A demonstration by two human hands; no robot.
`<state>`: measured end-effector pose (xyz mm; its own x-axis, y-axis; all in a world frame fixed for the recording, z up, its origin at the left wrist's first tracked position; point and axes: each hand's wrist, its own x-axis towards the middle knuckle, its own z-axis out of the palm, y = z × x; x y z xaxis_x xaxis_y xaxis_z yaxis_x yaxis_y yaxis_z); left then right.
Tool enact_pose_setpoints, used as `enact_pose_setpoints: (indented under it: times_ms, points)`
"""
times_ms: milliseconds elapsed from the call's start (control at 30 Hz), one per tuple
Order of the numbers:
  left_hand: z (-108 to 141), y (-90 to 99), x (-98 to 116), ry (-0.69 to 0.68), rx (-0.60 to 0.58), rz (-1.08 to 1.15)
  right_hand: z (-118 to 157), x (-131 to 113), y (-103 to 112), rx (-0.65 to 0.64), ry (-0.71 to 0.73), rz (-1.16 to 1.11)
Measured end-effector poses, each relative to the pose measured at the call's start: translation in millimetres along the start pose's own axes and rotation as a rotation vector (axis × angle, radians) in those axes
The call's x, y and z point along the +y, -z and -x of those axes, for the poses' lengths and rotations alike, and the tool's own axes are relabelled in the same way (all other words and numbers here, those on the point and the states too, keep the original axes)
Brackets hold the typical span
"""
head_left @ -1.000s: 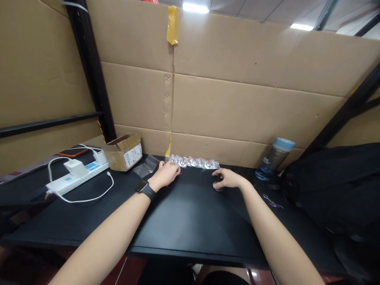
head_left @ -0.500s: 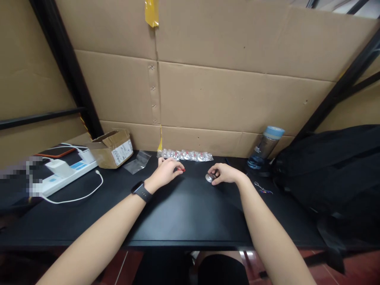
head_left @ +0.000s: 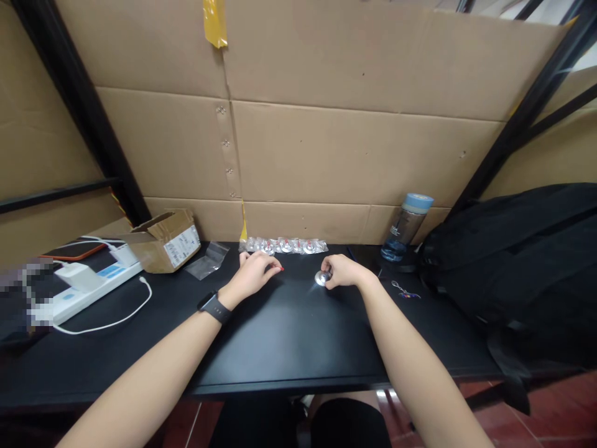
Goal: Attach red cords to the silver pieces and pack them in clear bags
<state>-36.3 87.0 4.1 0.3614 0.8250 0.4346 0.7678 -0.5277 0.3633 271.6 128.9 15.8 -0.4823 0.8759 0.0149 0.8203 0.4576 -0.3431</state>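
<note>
My left hand [head_left: 253,274], with a dark watch [head_left: 214,305] on its wrist, pinches a small red piece [head_left: 282,269] just above the black table [head_left: 298,348]. Most of that piece is covered by my fingertips, so its kind cannot be made out. To the right, my right hand [head_left: 342,272] grips a shiny, round silver disc [head_left: 320,278] by its right side, at the tabletop. Behind both hands lies a row of clear plastic packets [head_left: 285,246], with several silver discs and small red parts inside.
An opened cardboard box [head_left: 165,241] and an empty clear bag [head_left: 208,260] lie left, near a white power strip [head_left: 88,289] with a loose cable. On the right are a water bottle [head_left: 407,227], a keychain [head_left: 407,292] and a black backpack [head_left: 517,274]. Cardboard [head_left: 298,155] walls the back.
The whole view has shifted a little, so the scene sits further left. Less of the red piece shows at my left fingertips. My right hand keeps hold of the silver disc.
</note>
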Motion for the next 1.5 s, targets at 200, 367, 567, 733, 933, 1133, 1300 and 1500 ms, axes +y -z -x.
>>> enact_pose_setpoints:
  times_ms: [200,367,567,733,933,1133,1300,1500]
  points:
    - [0.6,0.7,6.2,0.015,0.011,0.022,0.3,-3.9,-1.2,0.149,0.031,-0.106]
    - [0.4,0.3,15.4,0.049,0.055,0.102,-3.0,-35.6,-10.9,0.321,0.175,-0.46]
    - [-0.2,-5.9,23.0,0.05,0.173,0.251,-5.1,-83.1,-28.1,0.436,0.339,-0.595]
    - [0.3,-4.8,25.4,0.057,0.225,0.239,-0.3,-92.5,-27.7,0.449,0.354,-0.576]
    - [2.9,0.3,32.8,0.03,0.232,0.143,2.6,-95.4,-24.6,0.454,0.359,-0.566]
    - [5.5,5.0,38.9,0.049,0.254,0.031,6.2,-101.5,-20.8,0.454,0.322,-0.509]
    - [6.3,6.2,39.1,0.019,0.277,-0.08,3.9,-101.4,-25.7,0.448,0.28,-0.562]
    - [6.7,6.6,40.0,0.017,0.279,-0.095,-3.3,-96.8,-35.8,0.376,0.195,-0.772]
